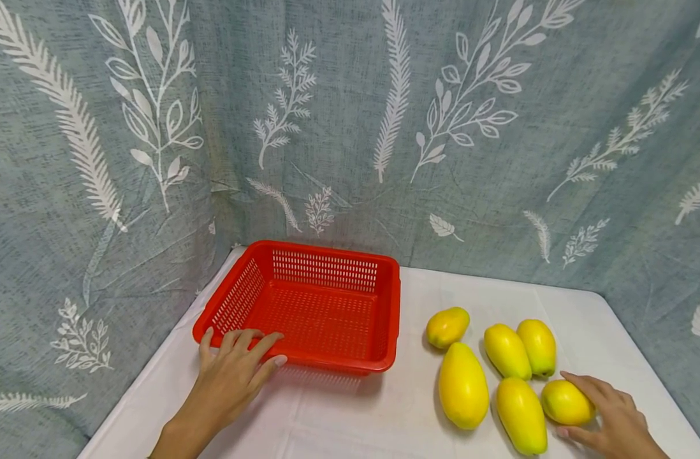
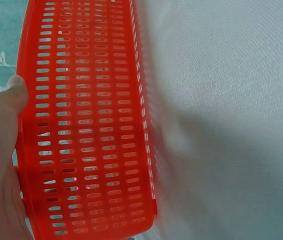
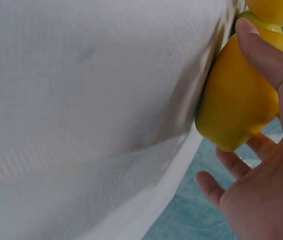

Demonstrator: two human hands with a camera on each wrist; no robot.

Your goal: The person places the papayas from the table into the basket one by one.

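A red plastic basket (image 1: 327, 312) with slotted walls stands on the white-covered table. My left hand (image 1: 235, 373) holds its near rim toward the left corner, fingers over the edge and thumb on the outer side; the left wrist view shows the thumb (image 2: 17, 92) at the rim beside the slotted wall. At the right, my right hand (image 1: 616, 417) is around a yellow mango (image 1: 568, 403), thumb on the near side and forefinger along the far side. In the right wrist view the thumb (image 3: 261, 47) overlaps this mango (image 3: 239, 92), while the other fingers are spread below it.
Several more yellow mangoes lie close by: a large one (image 1: 463, 386), a long one (image 1: 521, 415), a small one (image 1: 447, 327) and a pair (image 1: 507, 350) behind. A patterned grey-green curtain (image 1: 350, 127) encloses the table (image 1: 338, 427) at the back and sides.
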